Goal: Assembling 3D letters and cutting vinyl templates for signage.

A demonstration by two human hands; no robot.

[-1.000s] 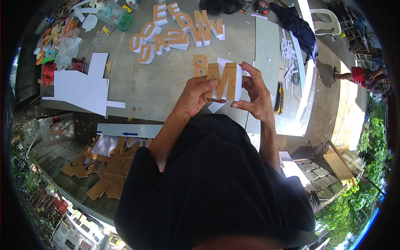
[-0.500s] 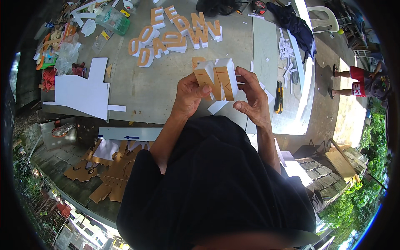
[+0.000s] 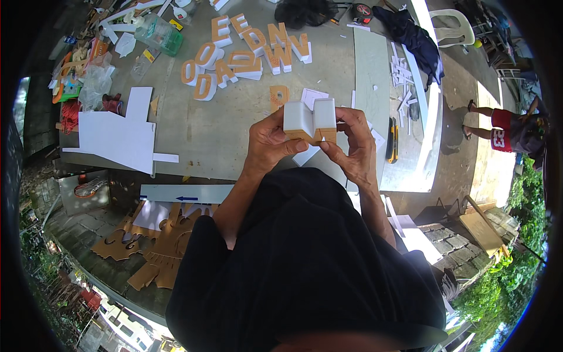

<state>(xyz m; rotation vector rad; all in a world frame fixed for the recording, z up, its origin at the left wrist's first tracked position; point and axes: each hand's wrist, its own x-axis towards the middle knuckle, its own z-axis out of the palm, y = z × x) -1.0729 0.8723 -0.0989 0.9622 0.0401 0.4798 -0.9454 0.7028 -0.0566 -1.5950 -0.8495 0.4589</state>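
Both hands meet just above the middle of the frame, clamped on a chunky foam letter (image 3: 309, 122) with white sides and an orange-brown face. The left hand (image 3: 271, 142) grips its left side, thumb laid across the lower front edge, fingers wrapped behind. The right hand (image 3: 352, 146) pinches the letter's right and lower edge, fingertips curled over the top corner. The letter sits between the two hands, held up off the grey work table (image 3: 223, 126), its white side walls turned toward the camera.

Directly behind the hands a flat orange letter piece (image 3: 278, 94) and a white paper scrap (image 3: 312, 95) lie on the table. Further up, toward the top centre, a cluster of finished orange-and-white letters (image 3: 243, 50) is spread out. To the right of the hands lies a yellow utility knife (image 3: 392, 139). At the left a large white foam board offcut (image 3: 120, 132) rests on the table. At the far right edge another person (image 3: 510, 129) in red shorts stands on the sunlit floor.
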